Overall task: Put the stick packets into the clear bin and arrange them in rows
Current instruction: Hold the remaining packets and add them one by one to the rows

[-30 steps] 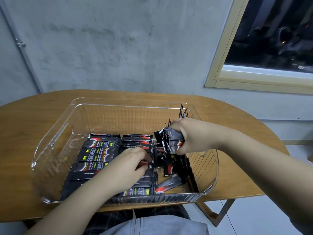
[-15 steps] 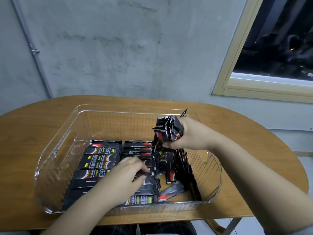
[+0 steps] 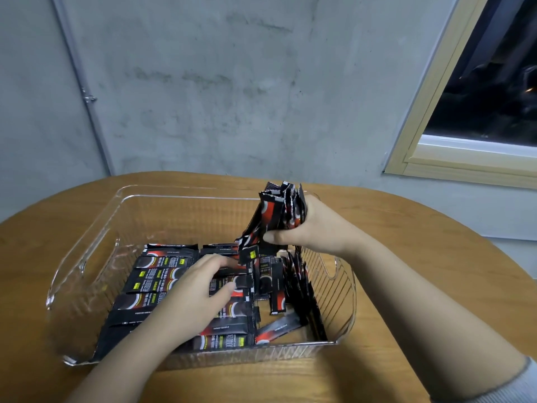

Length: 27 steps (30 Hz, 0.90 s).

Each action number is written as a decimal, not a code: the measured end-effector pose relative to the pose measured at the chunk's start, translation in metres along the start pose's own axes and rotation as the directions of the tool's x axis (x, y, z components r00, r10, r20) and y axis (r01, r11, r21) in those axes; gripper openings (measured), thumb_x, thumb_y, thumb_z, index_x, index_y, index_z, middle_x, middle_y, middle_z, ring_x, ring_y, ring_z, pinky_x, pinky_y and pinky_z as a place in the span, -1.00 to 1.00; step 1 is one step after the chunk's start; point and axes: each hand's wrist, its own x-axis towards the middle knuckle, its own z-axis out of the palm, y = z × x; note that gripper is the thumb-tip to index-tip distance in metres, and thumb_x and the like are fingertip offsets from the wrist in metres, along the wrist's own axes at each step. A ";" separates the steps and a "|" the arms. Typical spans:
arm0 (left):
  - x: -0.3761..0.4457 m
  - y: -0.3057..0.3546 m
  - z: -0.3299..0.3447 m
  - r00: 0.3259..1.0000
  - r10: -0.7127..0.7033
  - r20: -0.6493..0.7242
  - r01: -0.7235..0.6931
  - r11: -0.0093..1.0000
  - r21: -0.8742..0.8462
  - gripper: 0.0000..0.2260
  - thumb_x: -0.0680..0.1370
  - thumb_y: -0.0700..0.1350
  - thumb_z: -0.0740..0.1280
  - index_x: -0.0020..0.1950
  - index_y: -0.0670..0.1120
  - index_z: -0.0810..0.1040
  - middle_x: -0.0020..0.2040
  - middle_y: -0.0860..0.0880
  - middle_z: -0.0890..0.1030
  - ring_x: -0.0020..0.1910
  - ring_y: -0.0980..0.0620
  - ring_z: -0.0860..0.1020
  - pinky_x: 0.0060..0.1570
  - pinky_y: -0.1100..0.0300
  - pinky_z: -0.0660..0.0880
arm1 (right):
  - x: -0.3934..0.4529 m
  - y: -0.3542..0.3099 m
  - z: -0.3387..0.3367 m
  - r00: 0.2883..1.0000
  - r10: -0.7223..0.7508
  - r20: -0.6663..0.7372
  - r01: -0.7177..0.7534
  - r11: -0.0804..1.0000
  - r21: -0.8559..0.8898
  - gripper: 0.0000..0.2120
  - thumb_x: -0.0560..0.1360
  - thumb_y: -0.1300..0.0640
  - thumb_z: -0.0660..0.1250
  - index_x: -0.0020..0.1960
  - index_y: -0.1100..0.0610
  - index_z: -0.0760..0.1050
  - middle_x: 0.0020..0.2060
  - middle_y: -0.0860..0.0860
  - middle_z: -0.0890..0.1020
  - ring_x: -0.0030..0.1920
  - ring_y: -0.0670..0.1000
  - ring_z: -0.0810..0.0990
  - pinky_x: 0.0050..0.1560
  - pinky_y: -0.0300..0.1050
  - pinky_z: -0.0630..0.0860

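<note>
Glossy black-and-red stick packets [image 3: 162, 279] lie flat in rows inside the ribbed clear plastic bin [image 3: 87, 242], lower centre of frame. The right hand [image 3: 308, 228] grips an upright bundle of packets [image 3: 279, 210]; the left hand [image 3: 200, 289] presses flat, fingers extended, on the rows. The bin sits on a rounded wooden table [image 3: 406, 257] below a grey concrete wall [image 3: 232, 82].

You are sitting in a plain room: bare concrete wall [image 3: 218, 97], wooden table [image 3: 406, 257], wood-framed window [image 3: 436, 126].
</note>
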 end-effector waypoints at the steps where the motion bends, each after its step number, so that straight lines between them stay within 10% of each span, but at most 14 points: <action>1: 0.000 0.003 -0.001 1.000 -0.006 -0.022 0.005 0.999 -0.051 -0.74 0.59 -0.01 0.24 0.24 0.21 0.31 0.14 0.41 0.28 0.19 0.34 0.29 0.17 0.38 0.23 | -0.004 -0.001 0.000 1.000 -0.010 0.009 0.010 1.000 0.002 -0.85 0.39 0.20 0.50 -0.10 0.11 0.55 -0.22 -0.01 0.62 -0.15 -0.12 0.58 -0.02 -0.15 0.52; 8: 0.006 0.026 -0.004 0.997 -0.057 -0.049 0.022 0.846 -0.533 -0.71 0.60 -0.23 0.20 0.11 0.16 0.50 0.07 0.26 0.58 0.07 0.43 0.50 -0.02 0.57 0.38 | -0.035 -0.005 0.009 0.997 -0.069 0.019 0.069 0.997 -0.022 -0.85 0.40 0.23 0.48 -0.17 0.06 0.53 -0.27 -0.08 0.61 -0.21 -0.09 0.58 -0.14 -0.14 0.53; 12: 0.025 0.030 -0.009 0.979 -0.064 0.193 0.191 0.622 -0.759 -0.67 0.54 0.02 0.18 0.23 -0.06 0.52 0.15 0.00 0.63 0.17 0.08 0.57 0.12 0.23 0.51 | -0.047 0.000 0.022 0.998 -0.036 0.043 0.043 0.980 -0.195 -0.78 0.37 0.20 0.48 -0.13 0.28 0.48 -0.22 0.10 0.54 -0.19 -0.18 0.50 -0.16 -0.22 0.49; 23: 0.075 0.055 0.011 0.654 -0.092 0.750 0.588 0.686 -0.428 -0.12 0.26 0.38 0.40 0.38 -0.16 0.35 0.33 -0.12 0.45 0.25 -0.06 0.49 0.32 -0.11 0.37 | -0.064 0.010 0.051 0.972 -0.118 0.204 0.191 0.903 -0.386 -0.53 0.33 0.29 0.45 -0.35 -0.12 0.21 -0.38 -0.25 0.34 -0.16 -0.14 0.35 -0.07 -0.53 0.24; 27: 0.086 0.072 0.023 0.620 -0.122 0.775 0.575 0.743 -0.343 -0.27 0.30 0.22 0.41 0.33 -0.16 0.40 0.13 -0.16 0.60 0.09 -0.08 0.59 0.20 -0.07 0.48 | -0.064 0.020 0.057 0.968 -0.102 0.227 0.194 0.880 -0.433 -0.72 0.34 0.22 0.46 -0.29 0.01 0.35 -0.32 -0.10 0.48 -0.06 0.00 0.42 -0.03 -0.41 0.30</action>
